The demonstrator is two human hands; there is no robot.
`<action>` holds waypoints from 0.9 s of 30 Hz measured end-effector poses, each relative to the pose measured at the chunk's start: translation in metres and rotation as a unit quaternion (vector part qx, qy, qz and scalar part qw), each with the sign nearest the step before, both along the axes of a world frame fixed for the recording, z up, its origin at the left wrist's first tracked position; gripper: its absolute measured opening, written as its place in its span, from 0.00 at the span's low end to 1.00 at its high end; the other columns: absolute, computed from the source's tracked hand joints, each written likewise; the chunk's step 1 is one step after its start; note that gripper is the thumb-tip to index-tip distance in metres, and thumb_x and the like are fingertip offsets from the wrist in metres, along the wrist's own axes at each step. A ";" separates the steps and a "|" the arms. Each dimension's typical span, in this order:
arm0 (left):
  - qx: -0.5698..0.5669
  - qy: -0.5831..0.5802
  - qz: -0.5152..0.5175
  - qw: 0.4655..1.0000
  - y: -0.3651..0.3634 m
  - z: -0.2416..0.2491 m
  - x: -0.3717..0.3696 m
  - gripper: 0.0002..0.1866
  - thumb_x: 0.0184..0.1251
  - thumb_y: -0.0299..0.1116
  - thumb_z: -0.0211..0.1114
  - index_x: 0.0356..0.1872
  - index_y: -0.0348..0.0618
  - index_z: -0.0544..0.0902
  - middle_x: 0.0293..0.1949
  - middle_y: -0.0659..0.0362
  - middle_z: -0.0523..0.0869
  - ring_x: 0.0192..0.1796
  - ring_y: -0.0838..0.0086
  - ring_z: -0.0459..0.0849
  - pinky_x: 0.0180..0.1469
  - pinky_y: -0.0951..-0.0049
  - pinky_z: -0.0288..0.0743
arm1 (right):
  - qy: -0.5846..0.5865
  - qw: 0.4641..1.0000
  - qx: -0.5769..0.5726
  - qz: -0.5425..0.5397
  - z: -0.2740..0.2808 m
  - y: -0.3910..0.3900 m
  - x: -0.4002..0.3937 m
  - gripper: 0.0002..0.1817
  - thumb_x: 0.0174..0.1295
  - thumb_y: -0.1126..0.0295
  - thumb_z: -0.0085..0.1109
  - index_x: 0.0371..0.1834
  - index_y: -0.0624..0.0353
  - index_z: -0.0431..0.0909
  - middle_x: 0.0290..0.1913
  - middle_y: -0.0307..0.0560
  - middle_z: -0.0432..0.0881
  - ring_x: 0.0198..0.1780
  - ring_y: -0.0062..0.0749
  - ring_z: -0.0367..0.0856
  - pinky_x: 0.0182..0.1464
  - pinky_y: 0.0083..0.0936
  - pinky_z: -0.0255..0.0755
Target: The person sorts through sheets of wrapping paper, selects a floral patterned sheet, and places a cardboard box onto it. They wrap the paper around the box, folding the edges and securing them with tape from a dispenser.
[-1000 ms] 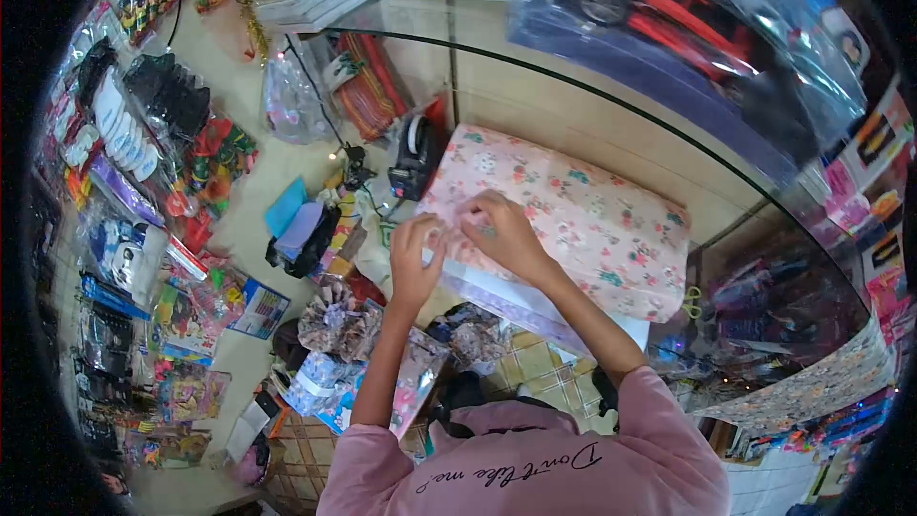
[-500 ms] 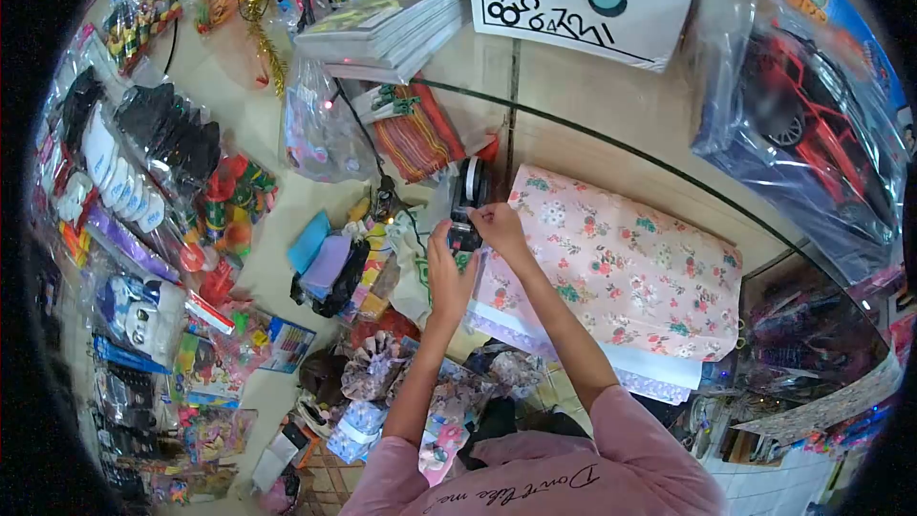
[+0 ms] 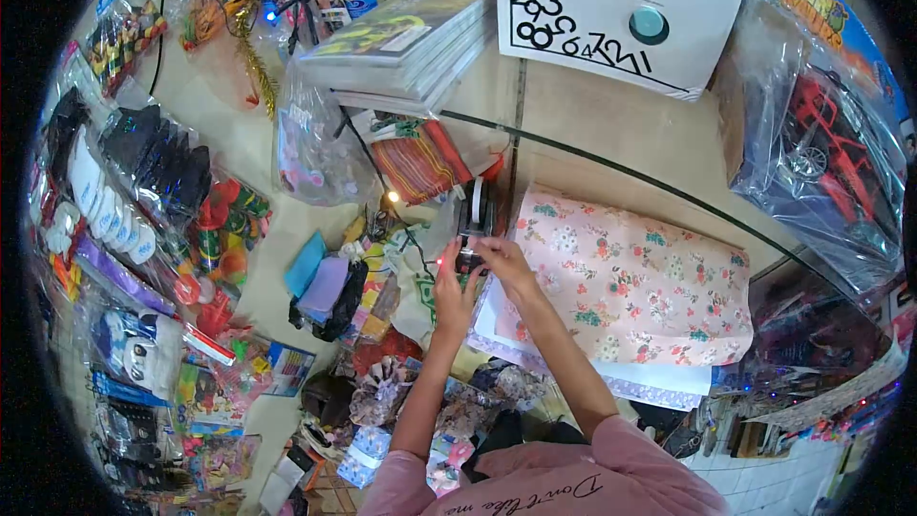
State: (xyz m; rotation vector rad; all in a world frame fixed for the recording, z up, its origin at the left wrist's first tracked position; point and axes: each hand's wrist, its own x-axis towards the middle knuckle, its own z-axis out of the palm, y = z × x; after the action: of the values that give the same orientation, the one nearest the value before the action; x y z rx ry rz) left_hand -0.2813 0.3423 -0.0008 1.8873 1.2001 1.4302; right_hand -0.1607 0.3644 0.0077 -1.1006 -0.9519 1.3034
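A black tape dispenser with a pale roll (image 3: 477, 201) stands at the left end of the pink floral paper (image 3: 635, 287). At its front end, my right hand (image 3: 504, 266) has its fingers pinched together; what they hold is too small to make out. My left hand (image 3: 456, 289) is raised beside the dispenser's front, fingers stretched up and the thumb apart, close to my right fingertips. Under the floral paper lie white and lilac sheets (image 3: 650, 380).
A glass edge curves above the paper. Behind it stand a stack of books (image 3: 401, 48), a white clock box (image 3: 611, 19) and a bagged red toy car (image 3: 836, 153). Bagged goods (image 3: 158, 158) cover the left side. Folded blue and purple items (image 3: 325, 282) lie left of my hands.
The whole view has shifted, so the clock box and dispenser sit lower in the frame. Both hands remain at the dispenser's front, with little change in pose.
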 end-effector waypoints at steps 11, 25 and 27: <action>0.012 0.058 -0.094 0.994 0.002 0.012 -0.023 0.41 0.66 0.18 0.54 0.74 0.40 0.40 0.72 0.51 0.63 0.69 0.45 0.64 0.65 0.57 0.65 | -0.170 0.958 0.134 -0.188 -0.001 -0.036 -0.030 0.08 0.56 0.65 0.71 0.32 0.57 0.86 0.45 0.50 0.71 0.57 0.38 0.70 0.49 0.27 0.73; 0.010 0.062 -0.094 0.994 0.001 0.010 -0.023 0.39 0.67 0.16 0.48 0.75 0.42 0.39 0.73 0.54 0.62 0.63 0.41 0.69 0.59 0.54 0.71 | -0.334 0.894 0.203 -0.221 -0.016 -0.033 -0.025 0.07 0.51 0.72 0.72 0.30 0.60 0.84 0.51 0.56 0.75 0.53 0.45 0.76 0.54 0.33 0.71; -0.025 0.052 -0.105 0.993 0.001 0.011 -0.023 0.39 0.67 0.17 0.49 0.75 0.42 0.38 0.73 0.52 0.61 0.68 0.44 0.63 0.65 0.53 0.64 | -0.342 0.891 0.200 -0.220 -0.013 -0.034 -0.024 0.06 0.51 0.72 0.72 0.29 0.61 0.84 0.49 0.57 0.76 0.53 0.46 0.77 0.54 0.33 0.71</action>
State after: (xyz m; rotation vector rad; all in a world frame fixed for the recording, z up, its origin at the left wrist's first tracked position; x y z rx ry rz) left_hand -0.3044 0.3432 0.0098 2.0083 1.0382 1.1925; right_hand -0.1846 0.3305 -0.0055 -1.3630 -1.3084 0.3023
